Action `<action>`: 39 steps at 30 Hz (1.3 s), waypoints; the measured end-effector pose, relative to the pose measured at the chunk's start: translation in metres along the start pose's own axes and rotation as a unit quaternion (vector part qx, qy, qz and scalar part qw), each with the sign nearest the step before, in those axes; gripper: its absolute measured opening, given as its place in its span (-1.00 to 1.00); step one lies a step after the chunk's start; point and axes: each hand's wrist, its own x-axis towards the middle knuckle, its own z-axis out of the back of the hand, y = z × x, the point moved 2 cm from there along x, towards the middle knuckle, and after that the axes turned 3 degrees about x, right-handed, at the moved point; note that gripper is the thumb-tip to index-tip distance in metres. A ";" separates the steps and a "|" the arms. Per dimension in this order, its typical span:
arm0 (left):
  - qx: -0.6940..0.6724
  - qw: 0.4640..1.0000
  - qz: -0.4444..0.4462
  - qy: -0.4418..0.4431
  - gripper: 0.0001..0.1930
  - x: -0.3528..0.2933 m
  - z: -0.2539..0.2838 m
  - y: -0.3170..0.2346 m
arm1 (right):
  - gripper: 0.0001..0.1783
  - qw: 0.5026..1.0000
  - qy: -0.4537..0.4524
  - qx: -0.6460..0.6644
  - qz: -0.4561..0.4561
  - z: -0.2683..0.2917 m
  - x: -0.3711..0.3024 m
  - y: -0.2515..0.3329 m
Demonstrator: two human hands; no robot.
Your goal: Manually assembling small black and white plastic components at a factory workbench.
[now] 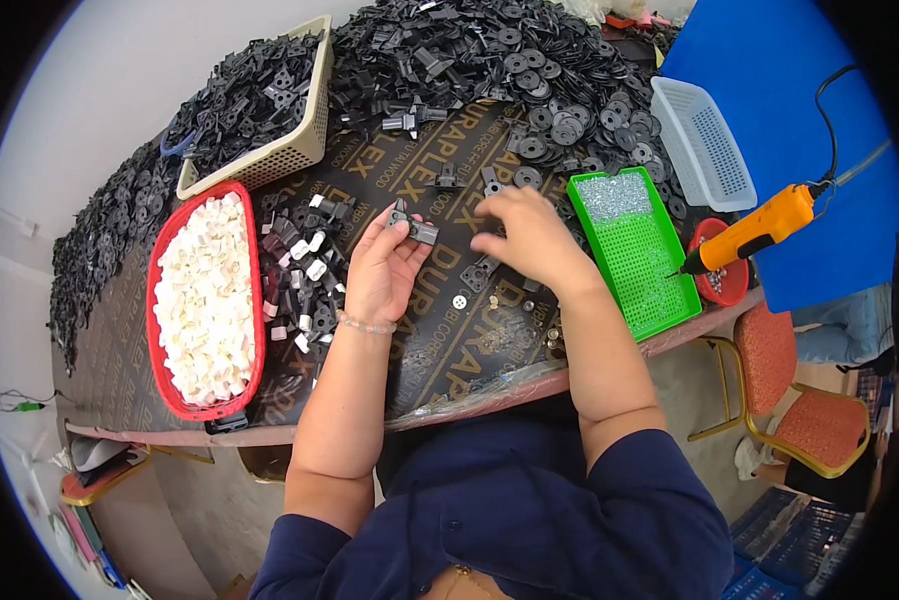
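My left hand [371, 268] is closed around a black plastic part [422, 232] with a short tube-like end, held just above the table. To its right my right hand [537, 238] hovers, thumb and fingers apart, and nothing shows between them. Just beyond its fingers lie a black round disc [527, 178] and a small black bracket [492, 182]. Another flat black plastic piece [477, 274] rests between my two forearms. Left of my left hand, black parts with white end pieces [316, 270] are heaped loosely.
A red basket [155, 330] of small white pieces stands at left, behind it a beige basket [309, 150] of black parts. At right are a green tray [681, 320] of screws, an orange electric screwdriver [769, 222], a red bowl [737, 290] and a white basket [704, 150]. Black discs [564, 125] pile up beyond.
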 end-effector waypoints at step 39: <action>0.008 0.997 -0.066 -0.038 -0.73 0.004 0.003 0.004 | -0.80 0.996 0.083 0.031 0.018 0.021 -0.003 0.044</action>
